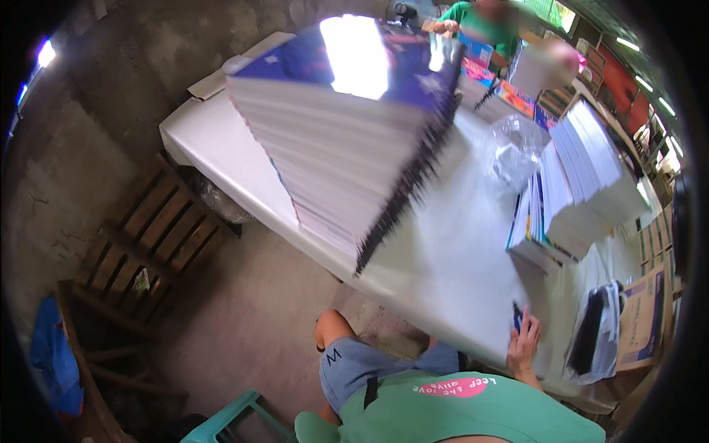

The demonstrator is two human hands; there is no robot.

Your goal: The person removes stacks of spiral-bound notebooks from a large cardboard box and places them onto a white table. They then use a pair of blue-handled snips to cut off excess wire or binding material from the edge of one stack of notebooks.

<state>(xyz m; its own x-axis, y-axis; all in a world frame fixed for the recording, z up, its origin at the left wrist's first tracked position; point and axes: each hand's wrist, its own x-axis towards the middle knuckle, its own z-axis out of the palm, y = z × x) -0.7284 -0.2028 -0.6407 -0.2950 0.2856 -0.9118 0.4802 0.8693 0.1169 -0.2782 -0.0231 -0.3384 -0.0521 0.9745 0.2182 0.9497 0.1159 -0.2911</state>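
My right hand (523, 345) rests at the near edge of the white-covered table (450, 244). Its fingers are closed round a small tool with a blue handle and a dark tip (517, 314), which looks like pliers. My left hand is out of view; only a bit of the left sleeve and arm shows low in the picture. Ahead and to the left of my right hand stands a tall stack of spiral-bound notebooks (325, 148). Their top cover is glossy blue, and the black coils line the right side.
Further stacks of books or paper (583, 162) stand on the right, with a clear plastic bag (513, 151) beside them. A bag of black items (592, 332) lies near a cardboard box (641, 317). Across the table a person in green (484, 29) handles notebooks. A teal stool (240, 417) and wooden chair (155, 244) are left.
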